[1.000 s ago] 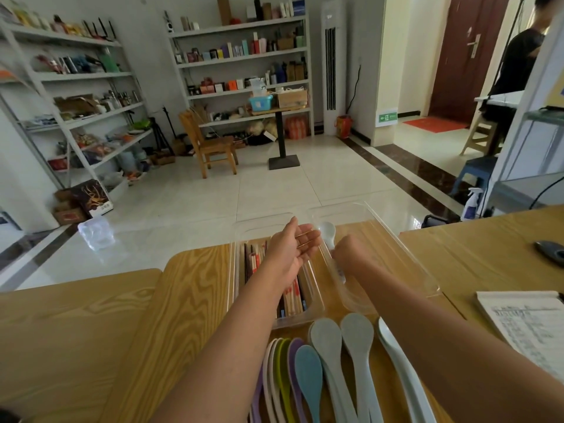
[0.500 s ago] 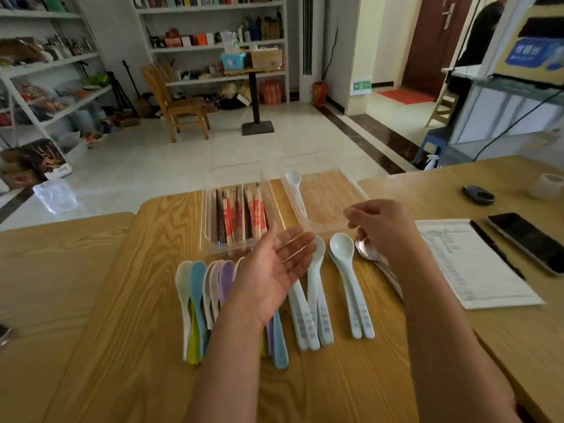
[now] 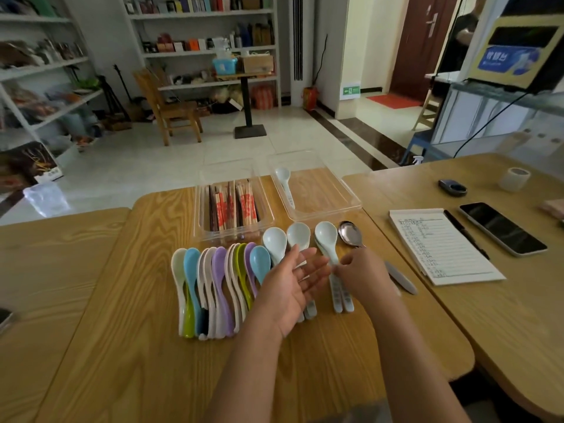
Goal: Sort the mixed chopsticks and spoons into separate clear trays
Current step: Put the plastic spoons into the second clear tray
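- The left hand (image 3: 293, 285) was open, palm up, and held nothing.
- The right hand (image 3: 363, 274) had its fingers curled and pinched the handle of a pale spoon (image 3: 326, 236).
- The chopsticks (image 3: 235, 209) lay in the left tray (image 3: 199, 215), and one white spoon (image 3: 283, 181) lay in the right tray (image 3: 320, 190).
- The coloured spoons (image 3: 213, 279) lay in a row just in front of the left tray.
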